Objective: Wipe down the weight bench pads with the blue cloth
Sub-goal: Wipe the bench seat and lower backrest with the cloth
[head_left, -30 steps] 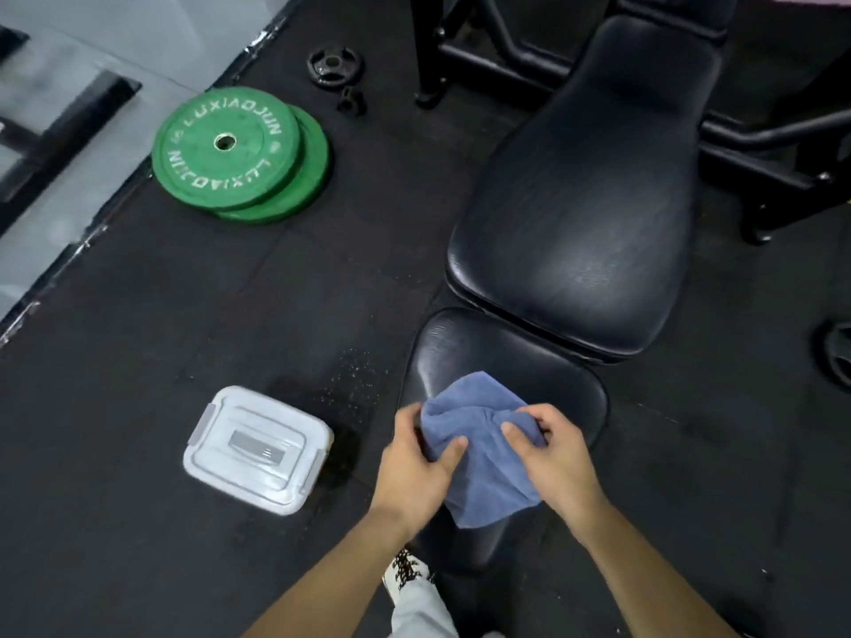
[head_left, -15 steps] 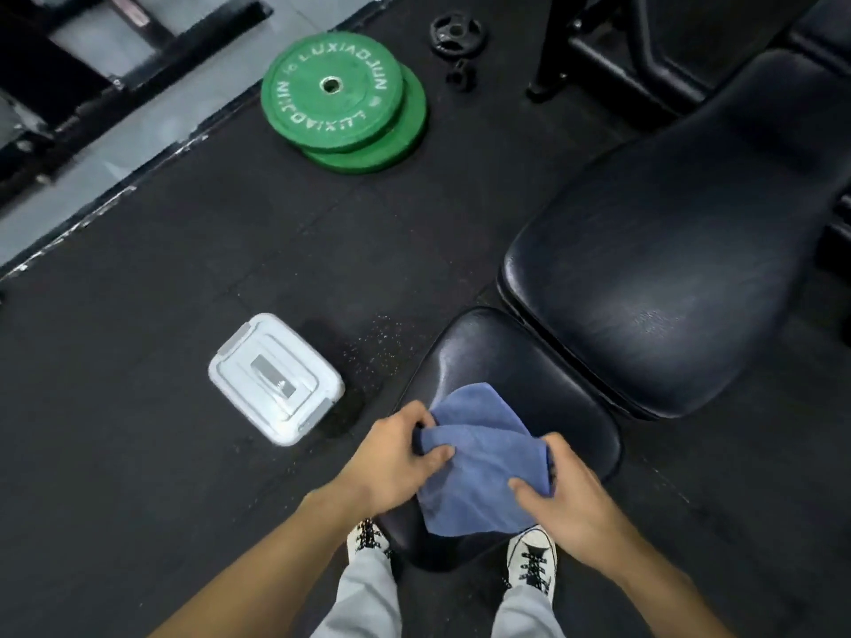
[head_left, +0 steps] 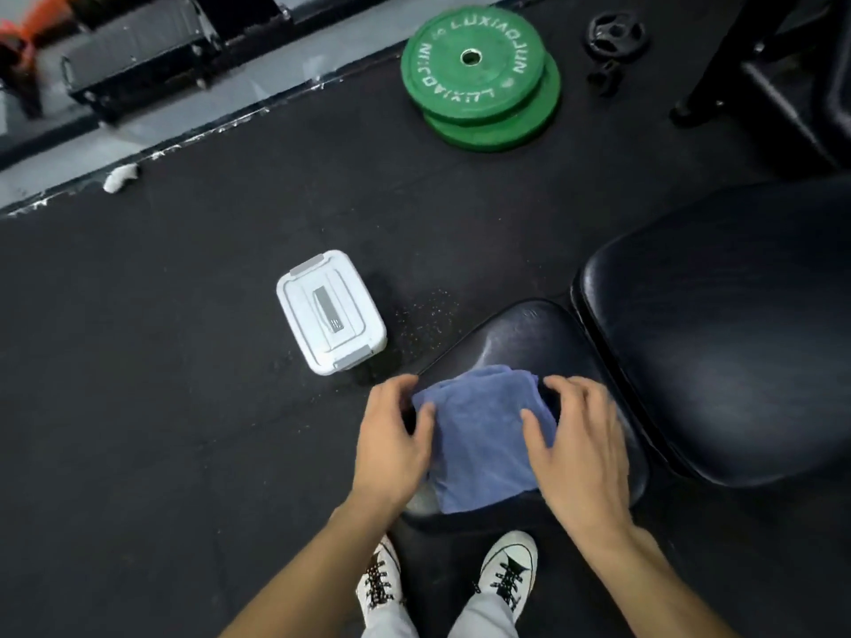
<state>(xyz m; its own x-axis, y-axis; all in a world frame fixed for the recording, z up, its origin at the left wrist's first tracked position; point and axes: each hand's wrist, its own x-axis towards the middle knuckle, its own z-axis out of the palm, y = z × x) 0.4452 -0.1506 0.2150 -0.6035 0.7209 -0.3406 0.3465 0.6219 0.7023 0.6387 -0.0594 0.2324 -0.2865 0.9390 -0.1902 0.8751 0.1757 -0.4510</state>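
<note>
Blue cloth (head_left: pixel 483 435) lies folded on the near seat pad (head_left: pixel 520 343); left hand (head_left: pixel 391 446) and right hand (head_left: pixel 578 446) press its edges, each grip released, fingers spread; white box (head_left: pixel 329 310) at left

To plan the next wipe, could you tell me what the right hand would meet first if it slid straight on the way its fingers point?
Probably just bare seat pad; the right hand points up along it.
</note>
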